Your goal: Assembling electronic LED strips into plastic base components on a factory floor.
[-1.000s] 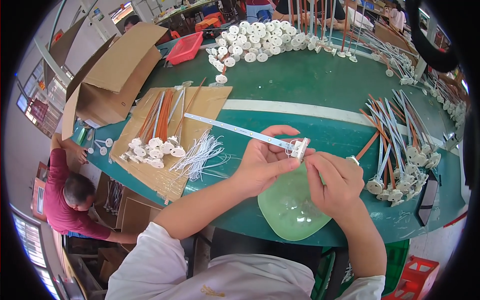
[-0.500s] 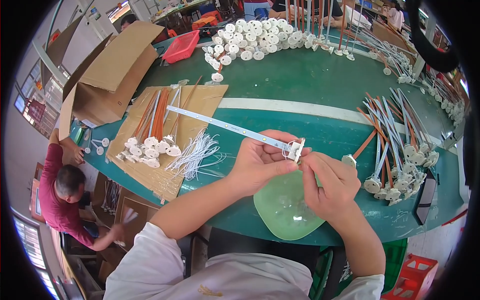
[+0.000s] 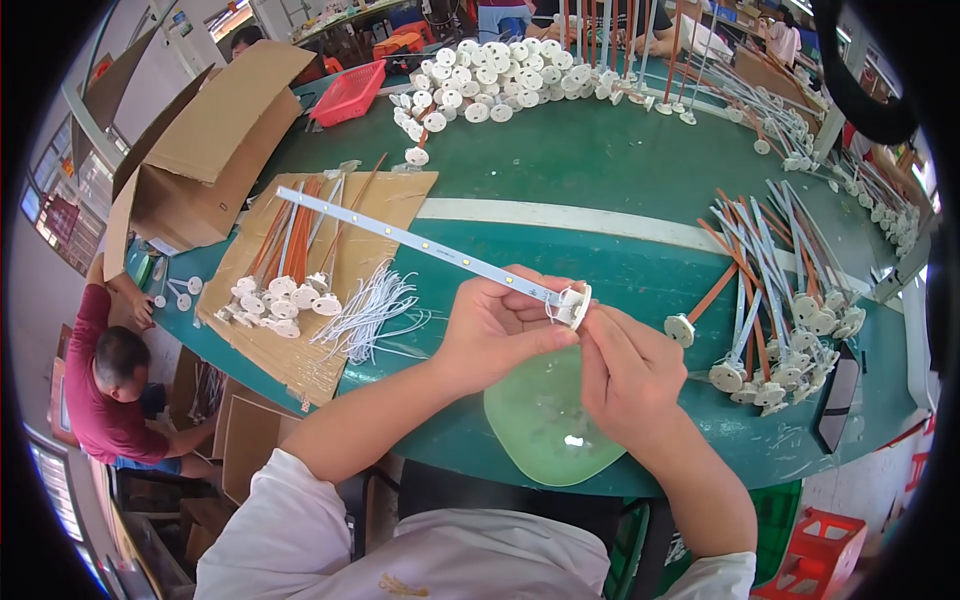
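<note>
My left hand [image 3: 490, 325] is closed on a narrow LED strip [image 3: 404, 238], gripping it near the end that carries a white round base [image 3: 573, 308]. The strip slants up and to the left, its row of small LEDs facing up. Thin white wires curl where strip and base meet. Against the face of the base, my right hand [image 3: 635, 365] has its thumb and fingertips pinched together; whatever they hold is hidden. Below both hands lies a green dish [image 3: 545, 430] with small bits inside, too blurred to name.
On the left, cardboard [image 3: 385, 200] bears more strips with bases and a bundle of white wires [image 3: 370, 315]. Assembled strips [image 3: 750, 330] lie to the right beside a dark phone-like slab [image 3: 838, 400]. White bases [image 3: 490, 85] are heaped far back near a red basket [image 3: 348, 95]. A co-worker [image 3: 120, 390] sits left.
The base has turned so its round rim shows more, and my right fingers stay against it. The whole view has shifted slightly. The co-worker's arm at left has lowered.
</note>
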`<state>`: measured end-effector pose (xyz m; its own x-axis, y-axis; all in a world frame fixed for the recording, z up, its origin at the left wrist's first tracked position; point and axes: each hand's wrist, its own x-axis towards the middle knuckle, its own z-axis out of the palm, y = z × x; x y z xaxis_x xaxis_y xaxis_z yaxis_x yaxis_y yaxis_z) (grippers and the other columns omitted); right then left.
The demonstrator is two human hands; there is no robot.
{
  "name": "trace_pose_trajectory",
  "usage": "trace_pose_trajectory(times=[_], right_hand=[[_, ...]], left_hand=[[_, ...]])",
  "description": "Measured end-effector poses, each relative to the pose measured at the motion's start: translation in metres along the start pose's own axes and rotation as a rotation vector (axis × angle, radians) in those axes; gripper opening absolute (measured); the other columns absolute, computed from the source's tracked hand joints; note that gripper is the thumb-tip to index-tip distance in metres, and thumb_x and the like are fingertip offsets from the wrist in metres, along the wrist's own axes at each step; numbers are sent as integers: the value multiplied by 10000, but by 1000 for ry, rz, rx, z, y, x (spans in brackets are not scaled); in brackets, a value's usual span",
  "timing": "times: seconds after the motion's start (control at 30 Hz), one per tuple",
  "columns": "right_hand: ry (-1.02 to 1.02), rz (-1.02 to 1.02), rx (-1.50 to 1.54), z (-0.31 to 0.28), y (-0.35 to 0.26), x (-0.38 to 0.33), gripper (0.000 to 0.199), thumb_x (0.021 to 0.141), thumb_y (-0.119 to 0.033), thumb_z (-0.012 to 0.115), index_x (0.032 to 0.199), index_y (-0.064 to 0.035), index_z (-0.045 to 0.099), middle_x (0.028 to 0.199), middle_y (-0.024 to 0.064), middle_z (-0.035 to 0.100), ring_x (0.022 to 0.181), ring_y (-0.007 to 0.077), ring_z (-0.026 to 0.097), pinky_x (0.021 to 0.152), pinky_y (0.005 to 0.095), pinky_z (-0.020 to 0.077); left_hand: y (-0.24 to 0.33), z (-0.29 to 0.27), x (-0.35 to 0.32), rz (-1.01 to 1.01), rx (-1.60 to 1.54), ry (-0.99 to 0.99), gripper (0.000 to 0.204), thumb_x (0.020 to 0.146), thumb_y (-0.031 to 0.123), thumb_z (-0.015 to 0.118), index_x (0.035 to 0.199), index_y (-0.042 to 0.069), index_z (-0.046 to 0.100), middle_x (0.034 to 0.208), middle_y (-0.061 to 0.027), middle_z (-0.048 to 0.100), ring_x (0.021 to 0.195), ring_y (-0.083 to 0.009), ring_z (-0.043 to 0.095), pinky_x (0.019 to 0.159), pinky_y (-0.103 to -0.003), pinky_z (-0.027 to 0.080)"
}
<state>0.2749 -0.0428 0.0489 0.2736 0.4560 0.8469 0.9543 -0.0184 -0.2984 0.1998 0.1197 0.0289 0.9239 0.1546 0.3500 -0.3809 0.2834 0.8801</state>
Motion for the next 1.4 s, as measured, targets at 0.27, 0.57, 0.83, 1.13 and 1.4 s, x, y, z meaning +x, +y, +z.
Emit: trace_pose_trajectory(times=[0.27,0.57,0.83,1.13,1.4], right_hand=[[-17,36,9,5,2,5,156,817,40,658,971,17,642,857,152,688,708,291,690,624,334,538],[-73,114,142,-8,-3,-2,55,874,32,573,905,8,611,846,140,682,624,243,660,600,321,520],[-95,-73,97,-6,-5,2,79,820,33,647,890,2,626,817,132,682,623,231,661,577,307,523],[-104,-135,93,-4,-2,3,92,783,13,703,834,-15,632,789,115,684,640,237,677,574,317,531],[-132,-132,88,-3,-4,0,90,784,10,705,839,-15,638,780,117,683,637,244,674,573,319,532]], left_hand=[[23,-12,8,6,207,38,449,863,-40,686,1283,-55,529,1195,-131,649,1119,-188,621,989,-341,494],[123,-89,2,-20,1481,-227,299,819,233,739,1015,14,684,906,-162,716,794,-278,709,778,-364,549],[236,-162,-81,-318,1931,160,274,800,287,679,856,22,719,667,-192,629,643,-373,638,617,-435,497],[229,-166,-99,-510,2115,221,298,764,362,681,838,81,745,881,-167,712,850,-357,683,735,-425,564],[155,-51,-38,290,1584,125,193,838,233,731,808,45,698,738,-134,679,678,-262,670,627,-359,519]])
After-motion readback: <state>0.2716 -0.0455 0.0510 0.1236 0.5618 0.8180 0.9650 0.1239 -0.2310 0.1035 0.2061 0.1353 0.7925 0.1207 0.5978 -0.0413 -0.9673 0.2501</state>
